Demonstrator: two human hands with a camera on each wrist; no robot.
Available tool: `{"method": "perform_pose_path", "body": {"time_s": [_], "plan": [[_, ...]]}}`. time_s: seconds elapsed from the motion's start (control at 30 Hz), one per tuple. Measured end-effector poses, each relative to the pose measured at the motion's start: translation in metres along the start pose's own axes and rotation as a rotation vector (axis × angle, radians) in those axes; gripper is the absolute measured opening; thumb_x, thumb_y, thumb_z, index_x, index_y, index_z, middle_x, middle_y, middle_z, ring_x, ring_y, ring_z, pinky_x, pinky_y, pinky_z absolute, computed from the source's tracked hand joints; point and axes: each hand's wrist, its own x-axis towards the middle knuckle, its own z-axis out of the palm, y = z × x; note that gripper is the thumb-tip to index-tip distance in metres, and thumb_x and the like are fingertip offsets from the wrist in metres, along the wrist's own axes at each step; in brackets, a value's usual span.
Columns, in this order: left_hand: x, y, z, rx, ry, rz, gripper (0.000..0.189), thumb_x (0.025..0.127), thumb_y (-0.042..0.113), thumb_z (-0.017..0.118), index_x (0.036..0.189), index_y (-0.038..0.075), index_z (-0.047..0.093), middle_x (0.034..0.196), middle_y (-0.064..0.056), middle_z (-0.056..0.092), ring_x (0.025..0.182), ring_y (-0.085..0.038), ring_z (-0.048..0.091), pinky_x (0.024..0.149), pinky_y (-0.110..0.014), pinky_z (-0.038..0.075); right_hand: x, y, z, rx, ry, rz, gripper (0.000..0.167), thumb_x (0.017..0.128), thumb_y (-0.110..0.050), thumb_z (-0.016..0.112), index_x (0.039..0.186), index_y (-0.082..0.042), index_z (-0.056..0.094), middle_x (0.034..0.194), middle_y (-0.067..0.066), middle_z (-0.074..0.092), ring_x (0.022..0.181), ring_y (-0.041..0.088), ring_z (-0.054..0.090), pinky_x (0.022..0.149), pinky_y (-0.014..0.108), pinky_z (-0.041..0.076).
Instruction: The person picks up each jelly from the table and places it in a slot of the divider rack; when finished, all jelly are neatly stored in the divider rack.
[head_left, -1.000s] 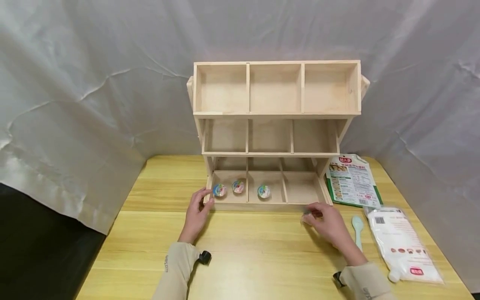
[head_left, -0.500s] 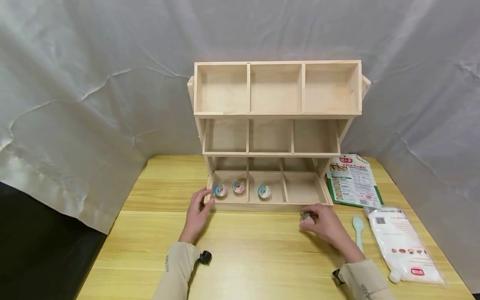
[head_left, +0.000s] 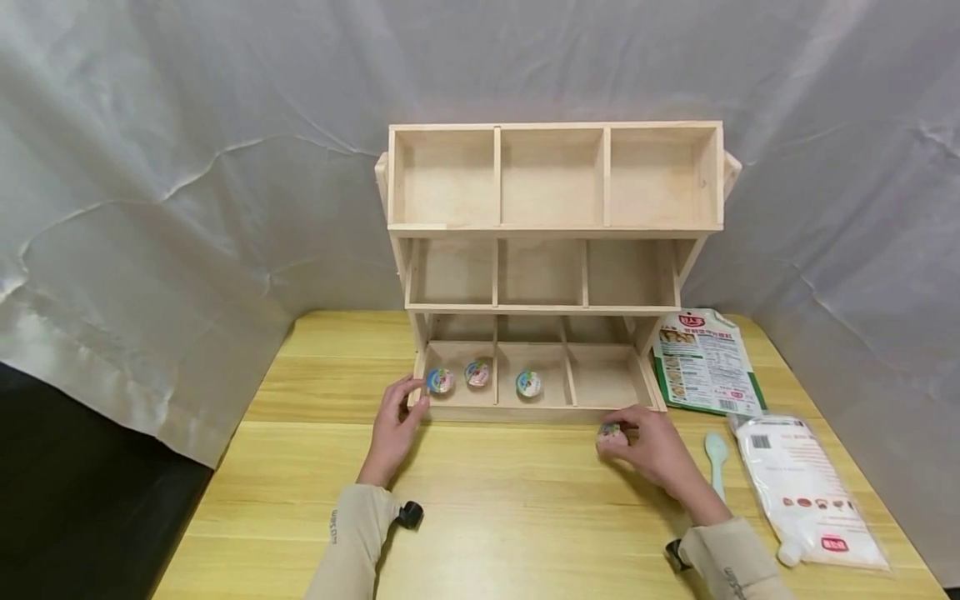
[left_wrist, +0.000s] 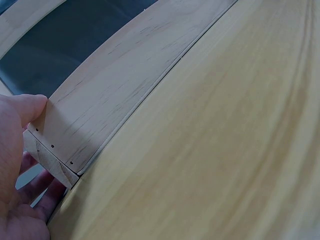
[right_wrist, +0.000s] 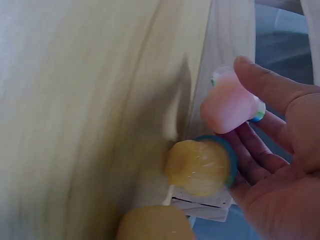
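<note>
Yellow wood-grain table (head_left: pixel 510 508) bears pale three-tier wooden rack (head_left: pixel 555 232). My left hand (head_left: pixel 393 429) grips the rack's lower left front corner, probably to steady it; my right hand (head_left: pixel 651 448) pinches a small translucent pink cup (right_wrist: pixel 226 104) beside the rack's lower right front edge.

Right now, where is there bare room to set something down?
Bare: the tabletop between left hand and right hand, in front of the wooden rack, and left of the left hand; also the rack's upper tiers and bottom right compartment. Crowded: the right side, with green-edged packet, mint spoon and spouted pouch, and jelly cups at the right hand.
</note>
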Motion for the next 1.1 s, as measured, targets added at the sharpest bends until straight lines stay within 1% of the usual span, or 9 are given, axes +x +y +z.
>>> {"method": "perform_pose_path", "body": {"time_s": [0.17,0.27,0.37,0.57,0.73,0.8,0.9,1.1], "plan": [[0.000,-0.001,0.000,-0.023,0.000,0.001,0.038,0.105,0.033,0.062,0.140,0.020,0.060,0.160,-0.002,0.040,0.150,-0.034,0.038,0.122,-0.053,0.034,0.000,-0.008,-0.005,0.072,0.036,0.007,0.037,0.085,-0.021,0.087,0.118,-0.008,0.076,0.116,0.011,0.072,0.102,0.029,0.070,0.087,0.047,0.060],[0.000,-0.003,0.000,-0.027,0.001,0.003,0.038,0.105,0.033,0.062,0.140,0.021,0.060,0.160,-0.002,0.039,0.151,-0.034,0.037,0.123,-0.054,0.033,0.003,-0.013,-0.007,0.108,0.067,-0.017,0.039,0.086,-0.023,0.087,0.119,-0.007,0.075,0.114,0.009,0.073,0.099,0.027,0.070,0.086,0.043,0.061],[0.000,-0.002,0.000,-0.016,0.003,0.001,0.037,0.105,0.033,0.061,0.140,0.021,0.060,0.160,-0.001,0.040,0.151,-0.033,0.038,0.123,-0.052,0.034,0.006,-0.017,-0.009,0.151,0.094,-0.020,0.042,0.086,-0.026,0.086,0.120,-0.005,0.074,0.112,0.011,0.072,0.099,0.027,0.070,0.086,0.039,0.062],[-0.001,0.000,0.000,-0.011,0.002,0.007,0.036,0.106,0.032,0.061,0.140,0.019,0.060,0.159,-0.003,0.040,0.150,-0.033,0.038,0.122,-0.052,0.036,0.013,-0.024,-0.012,0.197,0.095,0.060,0.050,0.087,-0.033,0.085,0.129,-0.008,0.071,0.118,0.015,0.066,0.106,0.032,0.071,0.088,0.037,0.062],[0.000,0.001,0.000,-0.014,-0.001,0.017,0.037,0.106,0.031,0.061,0.140,0.018,0.060,0.159,-0.004,0.040,0.151,-0.033,0.038,0.122,-0.052,0.035,0.019,-0.025,-0.011,0.262,0.085,0.090,0.055,0.088,-0.033,0.085,0.132,-0.005,0.069,0.118,0.016,0.063,0.108,0.035,0.072,0.085,0.028,0.062],[0.000,0.000,0.000,-0.013,-0.002,0.020,0.037,0.106,0.031,0.061,0.140,0.017,0.060,0.159,-0.004,0.040,0.150,-0.033,0.038,0.122,-0.053,0.035,0.022,-0.025,-0.011,0.262,0.087,0.088,0.056,0.088,-0.035,0.084,0.132,-0.005,0.068,0.117,0.016,0.062,0.108,0.035,0.071,0.084,0.026,0.062],[0.000,-0.001,0.000,-0.014,-0.001,0.019,0.037,0.106,0.031,0.061,0.140,0.017,0.060,0.159,-0.004,0.041,0.150,-0.032,0.039,0.121,-0.053,0.036,0.025,-0.025,-0.010,0.228,0.094,0.084,0.058,0.088,-0.039,0.084,0.133,-0.007,0.068,0.119,0.014,0.063,0.110,0.032,0.069,0.085,0.028,0.062],[-0.002,0.000,0.000,-0.017,-0.003,0.010,0.038,0.106,0.032,0.061,0.141,0.018,0.059,0.160,-0.003,0.040,0.150,-0.033,0.038,0.121,-0.054,0.035,0.034,-0.027,-0.010,0.184,0.105,0.067,0.059,0.090,-0.039,0.082,0.137,-0.007,0.065,0.120,0.014,0.063,0.111,0.032,0.065,0.089,0.039,0.062]]}}
